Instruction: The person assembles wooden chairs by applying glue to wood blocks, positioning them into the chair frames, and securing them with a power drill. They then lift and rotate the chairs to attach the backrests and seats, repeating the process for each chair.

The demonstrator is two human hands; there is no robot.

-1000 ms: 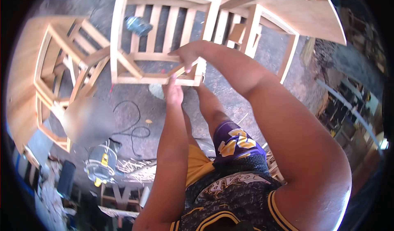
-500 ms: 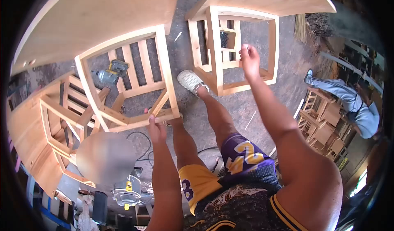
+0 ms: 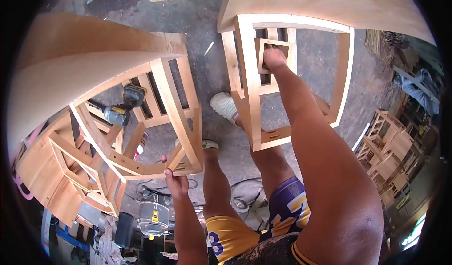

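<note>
Pale unfinished wood, two small tables, both within my reach. Item one: table frame [image 3: 155, 123] on my left, curved top, slatted side, lower rail; my left hand [image 3: 175, 182] is closed on the bottom corner of that rail, fingers wrapped under, thumb up against the wood. Item two: second table [image 3: 292, 72] on my right, standing on the grey concrete floor [image 3: 197, 39]; my right hand [image 3: 274, 57] reaches inside its frame and grips a small square wooden piece [image 3: 273, 53] set among the slats (how the fingers sit behind it I cannot tell, the knuckles hide them). The two tables stand near each other, apart, with my white shoe [image 3: 223, 106] on the floor between them. Item three: cordless drill [image 3: 123, 106], yellow and black, lying on the floor behind the slats of the left frame. Item four: grey motor machine with a yellow label [image 3: 153, 216] and loose cables, below my left hand. Item five: stacked wooden frames [image 3: 388, 142] far right, with another person's sleeve [image 3: 416, 88] near them.
</note>
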